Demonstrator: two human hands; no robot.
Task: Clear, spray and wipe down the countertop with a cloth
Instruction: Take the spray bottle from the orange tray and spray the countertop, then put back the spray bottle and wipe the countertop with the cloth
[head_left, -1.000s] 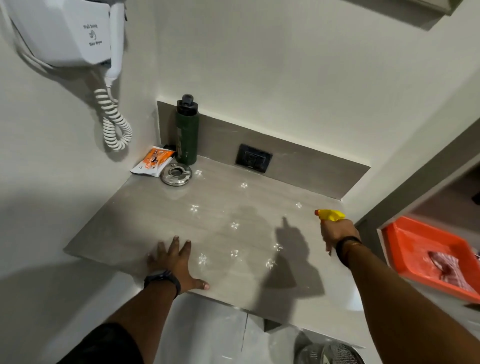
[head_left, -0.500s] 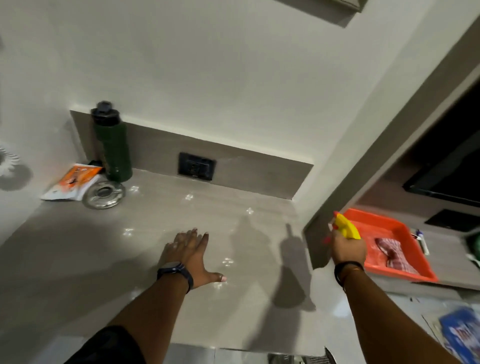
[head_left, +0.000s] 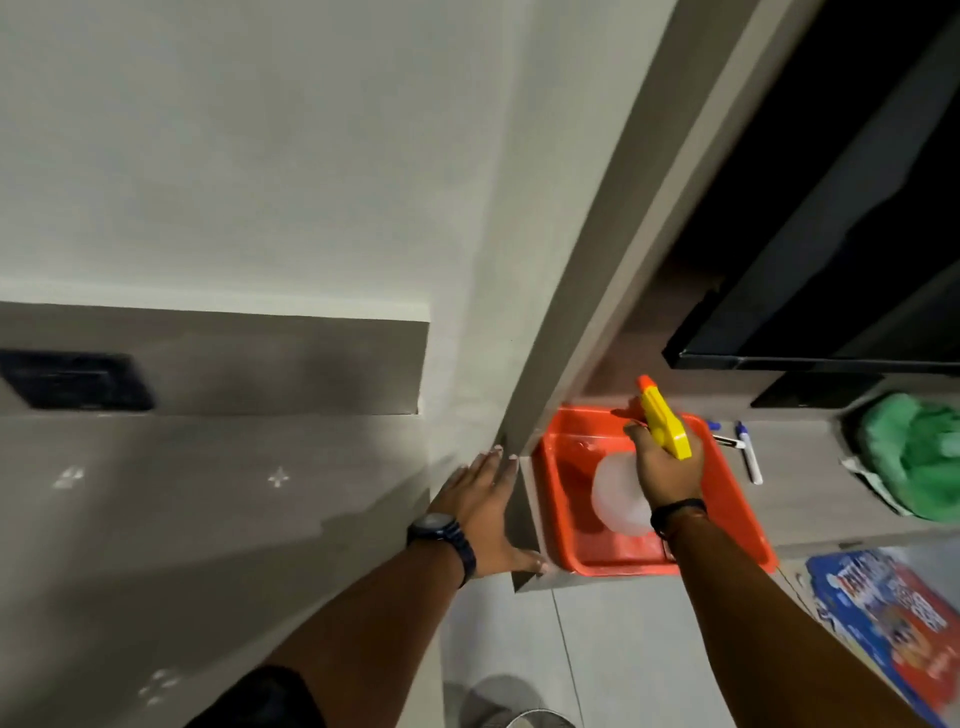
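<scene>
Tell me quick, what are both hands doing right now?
Left hand: open, fingers straight, resting at the right end of the countertop.
Right hand: closed around the spray bottle, above the orange tray.

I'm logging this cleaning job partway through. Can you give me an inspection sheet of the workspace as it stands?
Surface: grey stone-look countertop, dotted with spray droplets, not yet wiped.
Job's things: translucent spray bottle with yellow trigger head, held over the orange plastic tray; crumpled green cloth on the side shelf, untouched.
Clutter: white marker pens right of the tray; blue and red printed packet.
Hands: left hand flat at the countertop's right edge, fingers straight; right hand grips the bottle.
Cables: nothing seen.
Surroundings: black wall socket behind the countertop; black screen above the shelf.
</scene>
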